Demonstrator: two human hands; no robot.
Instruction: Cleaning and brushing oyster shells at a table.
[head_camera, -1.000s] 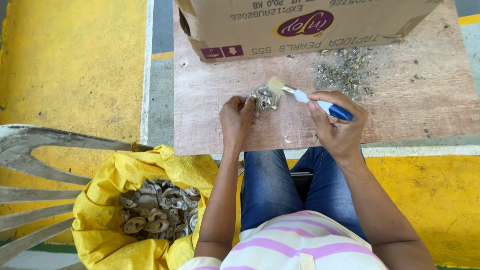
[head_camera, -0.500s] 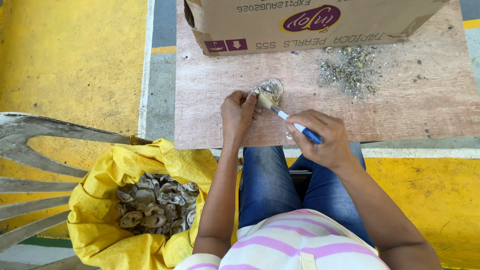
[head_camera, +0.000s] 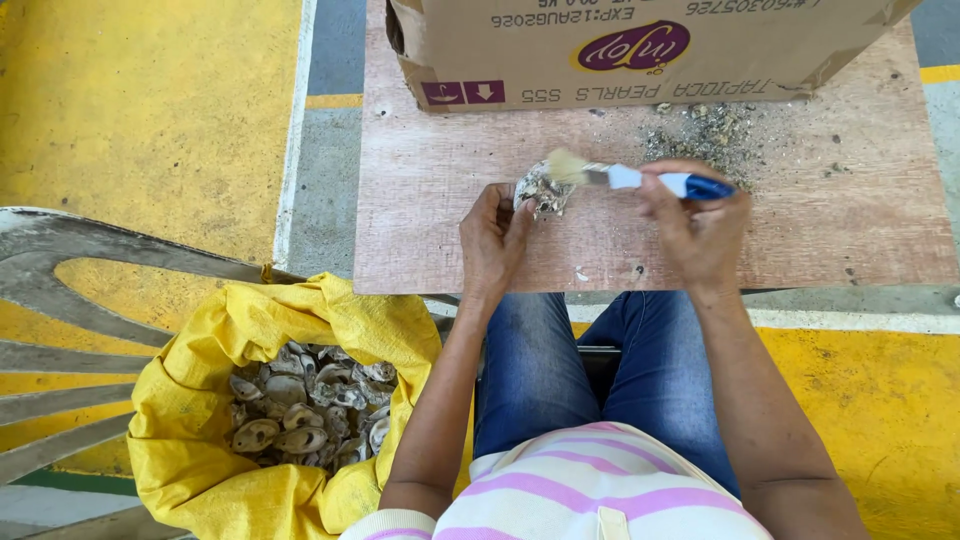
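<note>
My left hand (head_camera: 492, 238) holds a rough grey-white shell (head_camera: 541, 190) just above a wooden board (head_camera: 430, 220). My right hand (head_camera: 695, 225) grips a small paintbrush (head_camera: 640, 179) with a white and blue handle. Its pale bristles lie on the top of the shell. The brush lies almost level, with its handle pointing right.
A cardboard box (head_camera: 620, 45) stands at the board's far edge. A heap of grey grit (head_camera: 705, 128) lies on the board right of the shell. A yellow sack (head_camera: 200, 430) with several shells (head_camera: 300, 410) sits on the floor at my lower left, beside a grey plastic chair (head_camera: 70, 300).
The brush has swung from pointing down-right to lying nearly level. My right hand has moved up and to the right. The shell stays in my left hand.
</note>
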